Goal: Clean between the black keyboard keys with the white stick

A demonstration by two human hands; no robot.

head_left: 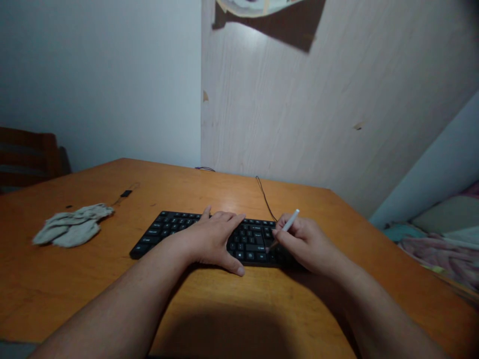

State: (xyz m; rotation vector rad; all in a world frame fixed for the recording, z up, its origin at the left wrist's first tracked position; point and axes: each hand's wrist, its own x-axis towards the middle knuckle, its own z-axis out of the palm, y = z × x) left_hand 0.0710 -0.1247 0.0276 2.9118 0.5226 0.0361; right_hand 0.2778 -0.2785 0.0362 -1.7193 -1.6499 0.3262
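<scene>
A black keyboard (149,234) lies on the wooden table in front of me. Across its middle rests my left hand (215,237), palm down, fingers spread, with the thumb over the near edge. My right hand (301,242) is closed at the keyboard's right end, covering part of the keys there. Pinched in it like a pen is a slim white pen-like stick (292,219), tilted, with its upper end rising above the fingers. The stick's lower end points down at the keys; its tip is too blurred to make out.
A crumpled grey-white cloth, perhaps gloves (77,224), lies on the table (224,309) at left, near a small black tag (126,193) on a string. The keyboard's cable (265,197) runs toward the wall. A wooden chair (28,154) stands at far left; bedding (445,249) is at right.
</scene>
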